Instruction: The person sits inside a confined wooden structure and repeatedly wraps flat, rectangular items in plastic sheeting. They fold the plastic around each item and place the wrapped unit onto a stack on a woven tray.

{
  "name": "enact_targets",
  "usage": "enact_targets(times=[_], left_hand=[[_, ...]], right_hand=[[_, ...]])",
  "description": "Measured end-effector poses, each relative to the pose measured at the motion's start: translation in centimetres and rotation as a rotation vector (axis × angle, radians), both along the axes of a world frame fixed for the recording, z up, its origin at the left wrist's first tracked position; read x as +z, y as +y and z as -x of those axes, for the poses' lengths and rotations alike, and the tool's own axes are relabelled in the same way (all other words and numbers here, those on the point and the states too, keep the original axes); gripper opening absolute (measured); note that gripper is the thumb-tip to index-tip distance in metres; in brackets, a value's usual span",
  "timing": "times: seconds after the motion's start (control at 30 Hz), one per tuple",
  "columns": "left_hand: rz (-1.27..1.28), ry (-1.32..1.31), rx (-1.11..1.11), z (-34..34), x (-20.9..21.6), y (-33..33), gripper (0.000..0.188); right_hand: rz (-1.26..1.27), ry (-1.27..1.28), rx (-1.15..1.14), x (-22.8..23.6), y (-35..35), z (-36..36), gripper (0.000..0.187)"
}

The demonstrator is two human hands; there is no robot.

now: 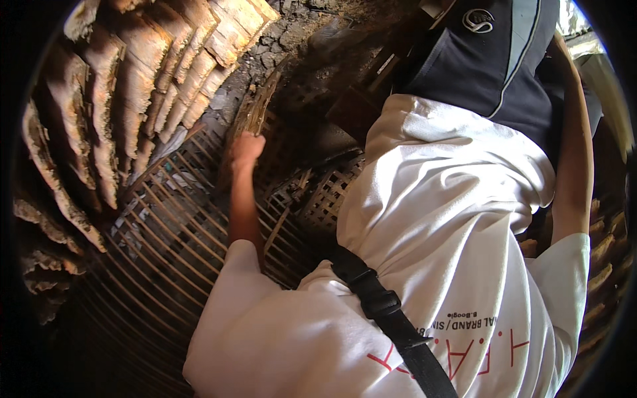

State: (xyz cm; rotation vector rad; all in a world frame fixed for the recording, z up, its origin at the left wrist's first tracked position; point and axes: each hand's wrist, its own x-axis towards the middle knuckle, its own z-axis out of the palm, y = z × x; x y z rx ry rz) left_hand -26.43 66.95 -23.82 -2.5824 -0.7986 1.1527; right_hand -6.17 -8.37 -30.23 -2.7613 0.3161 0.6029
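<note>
Head view, looking steeply down over the person's own white shirt and a black strap crossing it at lower centre. Left hand, centre-left of the frame, is curled into a fist and appears closed on the upper edge of a woven bamboo panel; what lies inside the palm is hidden. Right hand: not visible; only the bare right forearm runs down the right side of the frame and leaves it, so I cannot tell its state. Step in hand, as a judgement: gripping and shifting the woven panel that stands at centre, just above a lattice of thin bamboo slats spreading across the lower left. Next move would call for a firm pull or lift along the panel's edge, with care that the loose strips do not snag the lattice below. Containers: the lattice looks like an open basket or rack; through its gaps only pale scraps show, contents otherwise unclear. Rows of rough split wood fill the upper left, well apart from the fist.
</note>
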Motion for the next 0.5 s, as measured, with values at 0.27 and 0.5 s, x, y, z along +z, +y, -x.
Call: enact_targets(times=[0.27,0.5], left_hand=[[0.016,0.297,0.289,-7.9,9.8,6.8,0.036],[0.210,0.242,0.094,-6.4,2.4,4.7,0.027]], right_hand=[[-0.036,-0.041,-0.013,-2.5,-0.6,0.4,0.042],[-0.036,-0.041,-0.052,-3.3,-1.9,1.3,0.042]])
